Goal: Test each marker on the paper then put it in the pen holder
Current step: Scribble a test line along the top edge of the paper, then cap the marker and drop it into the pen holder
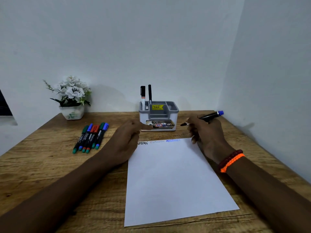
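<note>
Head view: a black marker with a blue end (pixel 204 117) is held in the right hand (pixel 206 133), whose grip is curled round the barrel; the uncapped tip points left toward the pen holder (pixel 159 116) and is raised off the paper (pixel 170 179). The left hand (pixel 125 137) hovers at the sheet's upper left corner with fingers loosely bent; whether its grip holds a cap cannot be told. Along the paper's top edge run three scribbles: dark, faint grey, and blue (pixel 173 140). The grey-and-white pen holder stands just behind the sheet with two black markers (pixel 146 95) upright in its left compartment. Left of the sheet, a row of capped markers (pixel 90 137) in green, blue and red lies on the wooden counter (pixel 50 165). A white flower pot (pixel 71 98) stands at the far left corner. Red and orange bracelets (pixel 231 160) circle the right wrist.
</note>
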{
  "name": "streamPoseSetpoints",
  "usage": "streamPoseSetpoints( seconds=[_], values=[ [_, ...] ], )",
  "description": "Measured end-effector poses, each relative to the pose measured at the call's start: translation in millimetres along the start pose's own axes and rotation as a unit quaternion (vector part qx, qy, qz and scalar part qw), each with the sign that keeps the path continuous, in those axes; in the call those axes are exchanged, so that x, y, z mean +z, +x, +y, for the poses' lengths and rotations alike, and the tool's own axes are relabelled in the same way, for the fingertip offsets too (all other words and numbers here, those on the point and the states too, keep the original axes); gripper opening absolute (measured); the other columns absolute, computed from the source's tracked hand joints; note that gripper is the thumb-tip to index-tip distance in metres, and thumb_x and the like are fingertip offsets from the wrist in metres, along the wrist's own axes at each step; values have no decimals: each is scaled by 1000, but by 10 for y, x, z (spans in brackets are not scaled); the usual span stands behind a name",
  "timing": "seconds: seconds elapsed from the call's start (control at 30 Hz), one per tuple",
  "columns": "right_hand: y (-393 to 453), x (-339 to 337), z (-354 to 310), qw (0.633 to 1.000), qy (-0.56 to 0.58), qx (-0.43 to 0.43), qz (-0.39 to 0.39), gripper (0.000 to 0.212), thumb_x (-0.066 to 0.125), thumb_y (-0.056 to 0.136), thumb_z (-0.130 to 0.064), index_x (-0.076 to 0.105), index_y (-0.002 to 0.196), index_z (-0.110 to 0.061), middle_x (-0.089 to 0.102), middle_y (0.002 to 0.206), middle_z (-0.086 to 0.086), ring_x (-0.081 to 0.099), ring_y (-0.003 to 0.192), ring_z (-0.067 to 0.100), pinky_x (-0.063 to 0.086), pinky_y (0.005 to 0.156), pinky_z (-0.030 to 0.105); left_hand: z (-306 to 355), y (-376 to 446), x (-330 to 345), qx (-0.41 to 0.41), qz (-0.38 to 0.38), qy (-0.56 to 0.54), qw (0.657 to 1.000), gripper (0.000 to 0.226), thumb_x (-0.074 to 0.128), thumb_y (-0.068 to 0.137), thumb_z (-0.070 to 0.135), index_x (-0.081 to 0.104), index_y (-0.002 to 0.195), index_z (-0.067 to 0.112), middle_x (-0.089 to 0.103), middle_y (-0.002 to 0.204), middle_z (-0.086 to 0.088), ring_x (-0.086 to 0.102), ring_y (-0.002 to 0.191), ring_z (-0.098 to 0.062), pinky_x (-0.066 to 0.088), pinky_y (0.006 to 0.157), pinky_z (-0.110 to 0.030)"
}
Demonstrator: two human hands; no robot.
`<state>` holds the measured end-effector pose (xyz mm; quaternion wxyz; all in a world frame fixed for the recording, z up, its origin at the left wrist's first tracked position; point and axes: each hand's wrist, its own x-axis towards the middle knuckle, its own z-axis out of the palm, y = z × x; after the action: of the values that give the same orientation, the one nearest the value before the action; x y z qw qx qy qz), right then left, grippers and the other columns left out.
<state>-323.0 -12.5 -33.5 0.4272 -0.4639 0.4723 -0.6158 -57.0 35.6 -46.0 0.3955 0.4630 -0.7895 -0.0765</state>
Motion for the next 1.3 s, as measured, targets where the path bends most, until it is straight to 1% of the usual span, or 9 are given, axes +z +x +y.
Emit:
streamPoseSetpoints(
  seconds=[0.1,0.2,0.3,0.43,0.53,0.63,0.83,1.07,1.3],
  values=[
    [-46,35,-39,998,28,-1,-54,4,79,89,0,76,90,1,64,64,11,58,51,21,41,38,25,-49,36,40,-75,72,-89,991,44,67,96,3,63,134,24,67,125,2,65,114,-3,55,100,-30],
    [-148,114,-93,988,78,31,-126,12,68,97,-7,75,101,2,67,68,11,59,53,22,41,39,25,-16,74,31,-155,118,-210,958,38,82,85,16,74,122,18,68,134,2,70,111,-5,61,93,-40],
    [-240,149,-152,975,107,56,-189,16,61,99,-11,75,99,-4,68,72,13,58,53,23,41,40,25,39,71,8,-158,119,-253,947,25,83,83,15,81,108,12,75,122,-4,73,109,-11,61,93,-44],
    [-295,160,-155,964,93,38,-245,5,81,79,-14,77,80,-17,73,81,17,62,57,24,44,39,27,82,79,12,-162,109,-347,917,24,78,84,19,79,104,6,78,103,-10,76,97,-26,62,86,-44],
    [-312,171,-152,962,100,33,-253,7,78,76,-18,77,83,-15,75,83,18,63,57,24,43,39,25,114,80,29,-162,97,-351,917,22,75,85,17,79,105,9,76,89,-15,72,79,-21,63,72,-31],
    [-327,174,-160,962,96,25,-255,10,77,79,-14,76,88,-11,75,82,18,63,56,23,43,39,25,149,61,41,-163,85,-377,908,19,74,85,9,78,104,7,79,93,-11,75,78,-19,61,72,-23],
    [-318,165,-162,963,82,16,-258,4,74,86,-8,75,90,-7,74,82,20,63,55,25,45,39,26,143,67,29,-169,87,-417,889,27,76,82,15,77,106,2,78,92,-12,75,81,-21,62,76,-27],
    [-327,162,-180,965,76,23,-249,10,69,94,0,76,90,-6,74,81,21,62,55,26,44,39,25,162,48,17,-157,77,-408,896,25,73,86,6,75,109,-3,79,95,-9,76,83,-22,63,79,-29],
    [-363,181,-172,965,54,19,-256,7,72,93,0,78,95,-3,75,82,20,62,57,25,44,40,25,198,42,46,-153,72,-405,898,25,77,79,10,78,103,6,80,93,-11,77,80,-24,64,79,-32]
  ],
)
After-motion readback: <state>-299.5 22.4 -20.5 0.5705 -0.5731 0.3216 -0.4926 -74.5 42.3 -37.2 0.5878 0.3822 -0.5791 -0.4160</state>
